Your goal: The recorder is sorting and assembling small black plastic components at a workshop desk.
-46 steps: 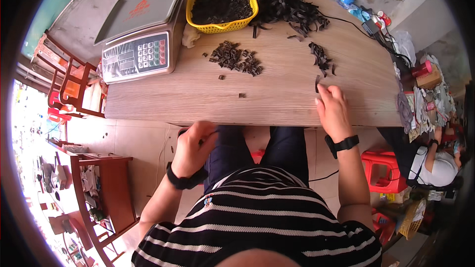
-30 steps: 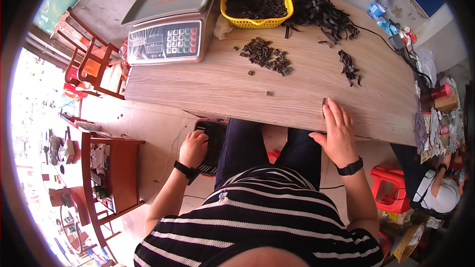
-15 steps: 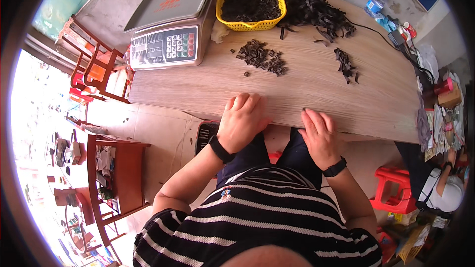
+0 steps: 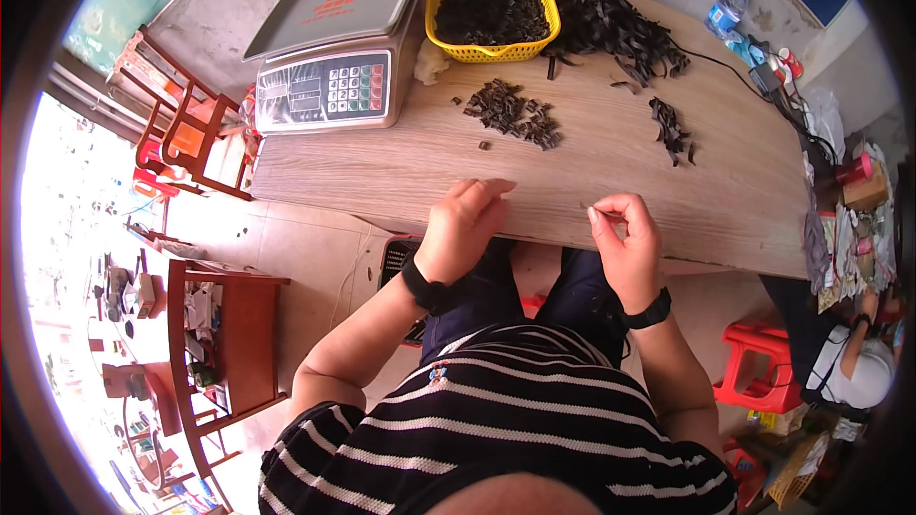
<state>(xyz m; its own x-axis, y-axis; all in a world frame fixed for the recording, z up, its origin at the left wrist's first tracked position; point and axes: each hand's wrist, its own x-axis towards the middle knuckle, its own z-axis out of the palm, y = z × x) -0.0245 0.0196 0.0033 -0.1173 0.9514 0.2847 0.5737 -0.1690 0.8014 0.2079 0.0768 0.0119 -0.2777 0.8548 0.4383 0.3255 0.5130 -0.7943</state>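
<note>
My left hand [image 4: 464, 231] is at the table's near edge, its fingers bent together and pointing right. Whatever they hold, if anything, is hidden. To its right, my right hand [image 4: 630, 248] pinches with thumb and forefinger; a tiny dark sliver seems to show at the tips, too small to name. Beyond my hands, a loose pile of short dark cut pieces [image 4: 515, 114] lies on the wooden table [image 4: 382, 170]. A smaller bunch of dark strips [image 4: 670, 131] lies farther right. Behind sits a yellow basket [image 4: 496, 54] filled with dark pieces, beside a large heap of long dark strips [image 4: 606, 24].
A grey digital scale [image 4: 329, 91] with a flat pan stands at the back left. A plastic bottle [image 4: 730, 5] and a black cable [image 4: 725, 59] are at the back right. A red stool [image 4: 760, 362] stands on the floor, near another person [image 4: 854, 367] at the right.
My right hand has turned and drawn its thumb and forefinger into a pinch. My left hand has rolled over, its fingertips now pointing right. The table things appear slightly shifted in view.
</note>
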